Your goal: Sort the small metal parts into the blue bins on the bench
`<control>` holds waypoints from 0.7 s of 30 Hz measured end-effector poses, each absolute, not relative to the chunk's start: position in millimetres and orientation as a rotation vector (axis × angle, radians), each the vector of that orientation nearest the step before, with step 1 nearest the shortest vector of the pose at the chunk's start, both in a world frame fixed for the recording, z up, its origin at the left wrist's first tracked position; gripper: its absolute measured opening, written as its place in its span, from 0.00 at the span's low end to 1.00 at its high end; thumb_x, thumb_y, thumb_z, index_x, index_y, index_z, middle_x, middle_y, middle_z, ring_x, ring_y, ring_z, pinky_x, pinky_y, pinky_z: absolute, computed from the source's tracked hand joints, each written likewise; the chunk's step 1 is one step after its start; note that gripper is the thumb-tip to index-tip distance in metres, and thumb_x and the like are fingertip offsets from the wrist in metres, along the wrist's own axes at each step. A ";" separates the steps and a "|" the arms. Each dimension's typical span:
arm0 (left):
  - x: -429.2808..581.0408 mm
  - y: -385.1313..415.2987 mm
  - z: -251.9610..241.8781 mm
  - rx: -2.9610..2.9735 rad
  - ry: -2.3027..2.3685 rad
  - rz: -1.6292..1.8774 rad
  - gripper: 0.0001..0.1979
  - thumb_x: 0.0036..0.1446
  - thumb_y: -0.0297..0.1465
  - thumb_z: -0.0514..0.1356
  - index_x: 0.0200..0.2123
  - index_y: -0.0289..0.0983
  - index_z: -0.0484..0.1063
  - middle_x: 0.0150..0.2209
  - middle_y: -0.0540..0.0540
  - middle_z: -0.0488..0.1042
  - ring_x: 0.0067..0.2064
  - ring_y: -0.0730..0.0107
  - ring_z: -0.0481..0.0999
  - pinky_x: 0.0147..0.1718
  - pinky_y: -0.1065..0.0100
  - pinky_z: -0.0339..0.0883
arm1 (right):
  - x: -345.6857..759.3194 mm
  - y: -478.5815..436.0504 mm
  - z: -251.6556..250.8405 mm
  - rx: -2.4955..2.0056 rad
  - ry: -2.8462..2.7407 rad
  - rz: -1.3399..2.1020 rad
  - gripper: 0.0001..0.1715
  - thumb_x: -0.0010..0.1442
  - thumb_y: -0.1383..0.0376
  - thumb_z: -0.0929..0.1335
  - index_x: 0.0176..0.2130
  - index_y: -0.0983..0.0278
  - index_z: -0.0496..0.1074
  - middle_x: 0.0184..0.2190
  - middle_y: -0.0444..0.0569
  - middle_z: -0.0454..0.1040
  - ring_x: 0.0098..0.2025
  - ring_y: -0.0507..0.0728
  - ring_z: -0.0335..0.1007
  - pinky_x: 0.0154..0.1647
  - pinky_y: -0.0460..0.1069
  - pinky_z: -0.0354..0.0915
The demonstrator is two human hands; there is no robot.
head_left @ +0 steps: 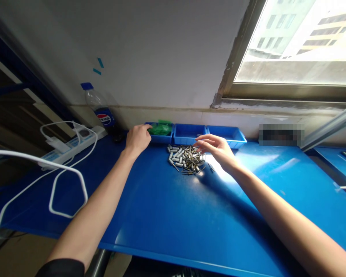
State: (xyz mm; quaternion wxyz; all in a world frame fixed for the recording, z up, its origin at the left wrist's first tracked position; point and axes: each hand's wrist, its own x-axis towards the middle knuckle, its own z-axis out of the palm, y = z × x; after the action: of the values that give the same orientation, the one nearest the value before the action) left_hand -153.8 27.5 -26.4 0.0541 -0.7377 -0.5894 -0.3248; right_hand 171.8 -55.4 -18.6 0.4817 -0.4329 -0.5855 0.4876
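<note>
1. metal pins (pixel 193 158) and cylinders (pixel 177 155) lie heaped mid-frame, long axes pointing many ways.
2. blue tabletop (pixel 173 215) runs to its front edge, lower frame.
3. behind, blue bins (pixel 230 144) stand in a row; the left one holds green film (pixel 161 128).
4. left hand (pixel 138 138) curls at that bin, right hand (pixel 217 149) bends over the heap; whether either grips cannot be told.

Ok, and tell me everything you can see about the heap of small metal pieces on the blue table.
The heap of small metal-looking pieces lies loose on the glossy blue table, mainly in front of the middle blue plastic bin. Short, silver-grey, blocky pieces gather mostly at its left; thin, pin-like, brassy or darker ones tangle toward the right. They point every way, with a few strays at the edges. The bare right hand is at its far right side; whether it touches is unclear.
</note>
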 end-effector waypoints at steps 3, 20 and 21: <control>-140.2 17.2 -19.5 -2.245 -1.819 -0.938 0.19 0.61 0.26 0.55 0.49 0.35 0.84 0.51 0.37 0.83 0.49 0.47 0.84 0.52 0.52 0.76 | 173.4 -54.9 -19.5 -1.054 -1.422 1.158 0.20 0.59 0.52 0.77 0.44 0.63 0.80 0.41 0.53 0.85 0.35 0.56 0.80 0.40 0.52 0.73; -20.1 5.5 33.1 -3.290 -1.019 -0.778 0.12 0.64 0.28 0.60 0.44 0.35 0.85 0.40 0.44 0.86 0.39 0.67 0.83 0.38 0.70 0.71 | 208.2 -47.0 -18.9 -1.323 -2.056 0.382 0.16 0.67 0.56 0.68 0.36 0.63 0.80 0.29 0.47 0.79 0.28 0.53 0.68 0.32 0.49 0.62; -15.4 6.6 36.0 -3.313 -1.016 -0.814 0.12 0.64 0.28 0.61 0.43 0.34 0.85 0.39 0.43 0.86 0.38 0.67 0.83 0.38 0.70 0.71 | 213.5 -44.4 -10.7 -1.343 -2.130 0.430 0.16 0.67 0.56 0.68 0.36 0.63 0.80 0.28 0.47 0.79 0.28 0.53 0.68 0.32 0.49 0.61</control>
State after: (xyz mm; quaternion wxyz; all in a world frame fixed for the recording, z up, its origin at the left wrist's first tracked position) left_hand -15.4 6.6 36.0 -0.2073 -0.9105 -0.2793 -0.2237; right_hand 213.5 -44.4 -10.7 0.2894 -0.5032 -0.7982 0.1611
